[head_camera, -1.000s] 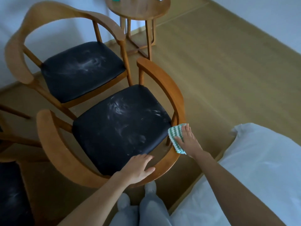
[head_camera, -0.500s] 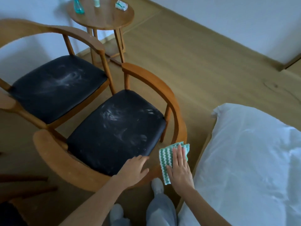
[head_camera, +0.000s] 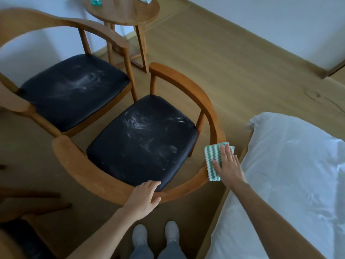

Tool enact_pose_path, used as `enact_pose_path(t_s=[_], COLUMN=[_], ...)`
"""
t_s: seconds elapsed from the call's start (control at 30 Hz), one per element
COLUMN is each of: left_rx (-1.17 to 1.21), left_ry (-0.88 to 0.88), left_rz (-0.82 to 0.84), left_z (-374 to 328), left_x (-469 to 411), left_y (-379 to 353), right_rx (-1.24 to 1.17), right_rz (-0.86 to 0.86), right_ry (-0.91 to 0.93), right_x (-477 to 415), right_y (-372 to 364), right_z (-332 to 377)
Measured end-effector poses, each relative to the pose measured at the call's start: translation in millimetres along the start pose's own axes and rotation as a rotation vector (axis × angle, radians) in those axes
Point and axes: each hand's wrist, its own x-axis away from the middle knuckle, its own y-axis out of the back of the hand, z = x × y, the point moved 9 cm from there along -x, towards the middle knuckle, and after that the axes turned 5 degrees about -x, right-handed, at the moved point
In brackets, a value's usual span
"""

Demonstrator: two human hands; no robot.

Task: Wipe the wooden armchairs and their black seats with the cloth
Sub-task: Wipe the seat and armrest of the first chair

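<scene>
The step in hand is the woodwork of the near armchair. The right hand presses the green-and-white zigzag cloth flat onto the curved rail, at the bend where the arm meets the back, just beside the bed. Its fingers lie straight and close together on top of the cloth, not pinching it. The left hand rests on the middle of the same rail, fingers laid loosely over its top, seemingly steadying the chair. The black seat shows pale smears, as does that of the far armchair, so both look unwiped. Next, I judge, the cloth should slide along the rail under even pressure, then go down to the seat
</scene>
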Motion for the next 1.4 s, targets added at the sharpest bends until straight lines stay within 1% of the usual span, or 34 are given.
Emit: enact_pose_path(t_s=[0.07, 0.1, 0.17, 0.23, 0.3, 0.47, 0.5, 0.53, 0.6, 0.63, 0.7, 0.77, 0.8, 0.87, 0.93, 1.03, 1.1, 1.13, 1.2, 1.4], left_rx=[-0.006, -0.015, -0.038, -0.050, -0.071, -0.113, -0.112, -0.111, -0.101, -0.084, -0.026, 0.042, 0.057, 0.052, 0.062, 0.058, 0.059, 0.062, 0.075, 0.092], left_ry=[0.023, 0.033, 0.055, 0.076, 0.093, 0.166, 0.182, 0.200, 0.240, 0.260, 0.304, 0.359, 0.385, 0.429, 0.457, 0.466, 0.471, 0.476, 0.488, 0.556], left_rz=[-0.021, -0.030, -0.045, -0.056, -0.073, -0.109, -0.117, -0.131, -0.172, -0.201, -0.274, -0.331, -0.341, -0.344, -0.357, -0.387, -0.401, -0.404, -0.405, -0.430], left_z=[5.8, 8.8, 15.1, 20.0, 22.8, 32.7, 36.1, 40.4, 51.2, 57.4, 68.9, 79.6, 84.1, 90.4, 94.8, 99.3, 105.3, 109.2, 118.4, 156.0], left_x=[2.4, 3.3, 3.6, 3.8, 5.7, 20.3, 24.5, 28.9, 39.7, 45.8, 58.9, 72.3, 78.4, 88.4, 95.3, 100.2, 102.1, 103.4, 105.9, 124.4], left_y=[-0.1, -0.7, -1.3, 0.4, 3.9, 5.6, 4.6, 4.0, 4.3, 5.2, 9.0, 11.8, 11.5, 8.8, 6.8, 8.7, 9.3, 9.4, 9.4, 24.3], right_rx=[0.041, 0.083, 0.169, 0.196, 0.200, 0.207, 0.205, 0.210, 0.235, 0.227, 0.256, 0.266, 0.300, 0.312, 0.331, 0.269, 0.241, 0.217, 0.142, 0.104], right_rz=[0.002, -0.026, -0.126, -0.145, -0.050, 0.160, 0.155, 0.190, 0.193, 0.249, 0.280, 0.256, 0.182, 0.189, 0.252, 0.234, 0.219, 0.237, 0.297, 0.256], right_ry=[0.021, 0.048, 0.146, 0.238, 0.288, 0.517, 0.534, 0.535, 0.622, 0.638, 0.713, 0.745, 0.781, 0.724, 0.715, 0.672, 0.655, 0.689, 0.676, 0.679], right_x=[-3.2, 1.6, 21.5, 43.0, 60.9, 88.6, 89.3, 88.3, 84.2, 82.6, 82.3, 80.0, 79.1, 77.2, 80.3, 80.4, 80.7, 83.5, 83.5, 69.2], right_y=[1.0, -2.1, -7.9, -21.9, -40.3, -97.5, -104.9, -112.3, -124.9, -132.0, -131.2, -122.1, -113.8, -110.9, -117.9, -119.0, -120.7, -127.6, -137.3, -145.2], right_z=[1.5, 6.2, 24.5, 42.9, 61.3, 128.2, 142.1, 154.8, 180.8, 186.7, 193.1, 185.0, 180.8, 165.9, 157.5, 167.6, 190.7, 205.0, 232.4, 326.6])
